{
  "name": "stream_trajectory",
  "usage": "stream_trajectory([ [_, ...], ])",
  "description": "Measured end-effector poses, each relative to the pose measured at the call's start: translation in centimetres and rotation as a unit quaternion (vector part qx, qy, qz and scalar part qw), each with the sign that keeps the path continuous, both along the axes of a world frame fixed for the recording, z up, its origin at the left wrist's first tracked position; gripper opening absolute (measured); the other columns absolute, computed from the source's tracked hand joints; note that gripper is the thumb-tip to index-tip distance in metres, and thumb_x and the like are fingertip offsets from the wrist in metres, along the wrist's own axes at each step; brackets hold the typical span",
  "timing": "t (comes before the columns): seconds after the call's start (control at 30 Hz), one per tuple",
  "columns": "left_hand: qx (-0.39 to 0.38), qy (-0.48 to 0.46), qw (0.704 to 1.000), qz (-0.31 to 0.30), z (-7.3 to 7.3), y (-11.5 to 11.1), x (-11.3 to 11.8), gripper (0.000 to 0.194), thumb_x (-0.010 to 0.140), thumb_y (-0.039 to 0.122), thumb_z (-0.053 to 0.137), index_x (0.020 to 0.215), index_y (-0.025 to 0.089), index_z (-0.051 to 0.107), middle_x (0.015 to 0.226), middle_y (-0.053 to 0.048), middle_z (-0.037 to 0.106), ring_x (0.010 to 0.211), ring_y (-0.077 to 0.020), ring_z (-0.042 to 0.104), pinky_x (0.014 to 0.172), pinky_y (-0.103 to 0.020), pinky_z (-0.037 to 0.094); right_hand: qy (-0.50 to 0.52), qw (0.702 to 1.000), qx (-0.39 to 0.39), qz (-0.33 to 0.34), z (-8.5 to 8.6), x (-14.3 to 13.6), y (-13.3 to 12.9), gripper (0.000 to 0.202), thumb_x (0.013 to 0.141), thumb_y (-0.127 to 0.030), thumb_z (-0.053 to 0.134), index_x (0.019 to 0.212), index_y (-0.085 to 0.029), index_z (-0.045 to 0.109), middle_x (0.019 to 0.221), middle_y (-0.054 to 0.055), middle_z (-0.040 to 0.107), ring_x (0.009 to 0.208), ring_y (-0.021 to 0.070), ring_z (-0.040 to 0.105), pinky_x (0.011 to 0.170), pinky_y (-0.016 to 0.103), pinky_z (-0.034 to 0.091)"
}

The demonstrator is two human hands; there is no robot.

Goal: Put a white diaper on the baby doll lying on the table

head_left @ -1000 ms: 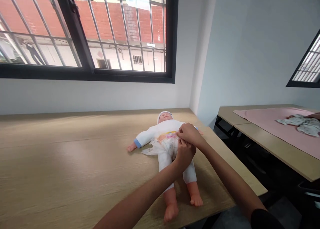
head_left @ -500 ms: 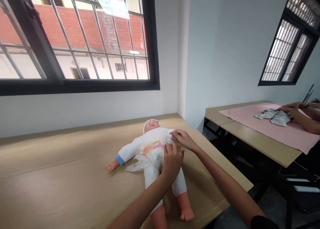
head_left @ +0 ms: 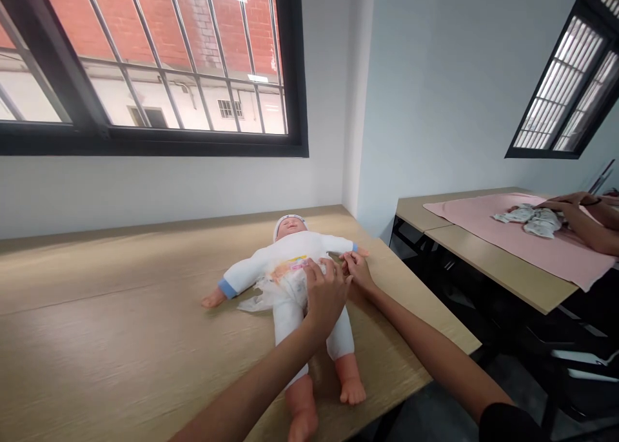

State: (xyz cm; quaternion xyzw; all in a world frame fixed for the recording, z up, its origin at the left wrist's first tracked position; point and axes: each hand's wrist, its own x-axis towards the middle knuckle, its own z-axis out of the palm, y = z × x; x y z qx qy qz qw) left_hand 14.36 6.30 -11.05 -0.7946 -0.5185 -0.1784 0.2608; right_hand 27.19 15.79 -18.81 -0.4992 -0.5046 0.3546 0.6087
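A baby doll (head_left: 300, 245) in a white suit with blue cuffs lies on its back, head away from me. Around its hips is a white disposable diaper (head_left: 294, 281) with a coloured print at the waist; one loose side wing spreads onto the table at the left. My left hand (head_left: 327, 294) rests on the front of the diaper toward its right side, fingers apart and slightly bent, thumb hidden. Just beyond it, my right hand (head_left: 358, 269) has its fingers pinched together at the diaper's right edge, close below the doll's arm. The pinched part is mostly hidden.
The doll lies on a wooden table (head_left: 120, 339) beneath a barred window (head_left: 193, 62). Across a gap at the right, another table bears a pink cloth (head_left: 483, 229) and a doll in patterned clothes (head_left: 536, 221), with another person's hands (head_left: 575, 203) on it.
My right hand has moved down from the doll's arm to the diaper's right edge, uncovering the arm and blue cuff. My left hand stays on the diaper. The view has tilted slightly down.
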Motion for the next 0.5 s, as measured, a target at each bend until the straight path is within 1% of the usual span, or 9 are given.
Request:
stream_trajectory([
  [0.1, -0.021, -0.015, 1.000, 0.013, 0.27, 0.02, -0.36, 0.059, 0.091, 0.046, 0.044, 0.123, -0.001, 0.057, 0.125, -0.032, 0.054, 0.114, -0.0454, 0.053, 0.094, -0.055, 0.038, -0.013, 1.000, -0.001, 0.001, -0.42, -0.15, -0.15, 0.038, 0.079, -0.053, 0.049, 0.080, -0.017, 0.063, 0.056, -0.003, 0.054, 0.053, 0.0126, 0.052, 0.056, 0.025, 0.043],
  [0.2, -0.039, -0.021, 0.999, 0.026, 0.41, 0.10, -0.84, 0.061, 0.090, 0.049, 0.045, 0.126, 0.002, 0.056, 0.128, -0.031, 0.054, 0.117, -0.0431, 0.052, 0.095, -0.052, 0.038, -0.019, 1.000, 0.000, -0.003, -0.50, -0.21, -0.28, 0.038, 0.079, -0.052, 0.049, 0.081, -0.017, 0.063, 0.055, -0.003, 0.053, 0.052, 0.0121, 0.050, 0.054, 0.024, 0.042],
  [0.27, -0.046, -0.017, 0.998, 0.034, 0.35, 0.11, -1.02, 0.061, 0.089, 0.049, 0.046, 0.128, 0.003, 0.055, 0.128, -0.031, 0.053, 0.118, -0.0416, 0.053, 0.096, -0.050, 0.038, -0.022, 1.000, -0.001, -0.001, -0.51, -0.23, -0.29, 0.038, 0.080, -0.052, 0.049, 0.080, -0.017, 0.063, 0.053, -0.003, 0.053, 0.050, 0.0122, 0.050, 0.053, 0.024, 0.041],
  [0.4, -0.049, -0.002, 0.997, 0.051, 0.04, 0.00, -0.73, 0.062, 0.088, 0.049, 0.048, 0.130, 0.002, 0.052, 0.126, -0.033, 0.053, 0.118, -0.0408, 0.053, 0.096, -0.049, 0.038, -0.024, 1.000, -0.002, 0.009, -0.60, -0.29, -0.14, 0.037, 0.080, -0.052, 0.049, 0.079, -0.018, 0.063, 0.051, -0.004, 0.051, 0.048, 0.0124, 0.049, 0.051, 0.024, 0.040],
  [0.47, -0.050, -0.001, 0.997, 0.051, 0.29, -0.05, -0.57, 0.064, 0.088, 0.050, 0.049, 0.131, 0.002, 0.051, 0.126, -0.033, 0.054, 0.117, -0.0410, 0.054, 0.096, -0.049, 0.038, -0.026, 1.000, 0.001, 0.008, -0.61, -0.33, -0.12, 0.037, 0.080, -0.052, 0.049, 0.079, -0.018, 0.063, 0.050, -0.004, 0.051, 0.048, 0.0125, 0.048, 0.051, 0.024, 0.040],
  [0.5, -0.053, -0.003, 0.998, 0.045, 0.66, -0.04, -0.67, 0.064, 0.088, 0.050, 0.049, 0.131, 0.003, 0.050, 0.124, -0.033, 0.055, 0.116, -0.0408, 0.054, 0.095, -0.048, 0.039, -0.025, 1.000, 0.001, 0.008, -0.58, -0.36, -0.16, 0.037, 0.080, -0.052, 0.049, 0.079, -0.017, 0.063, 0.050, -0.004, 0.051, 0.047, 0.0125, 0.048, 0.051, 0.024, 0.040],
])
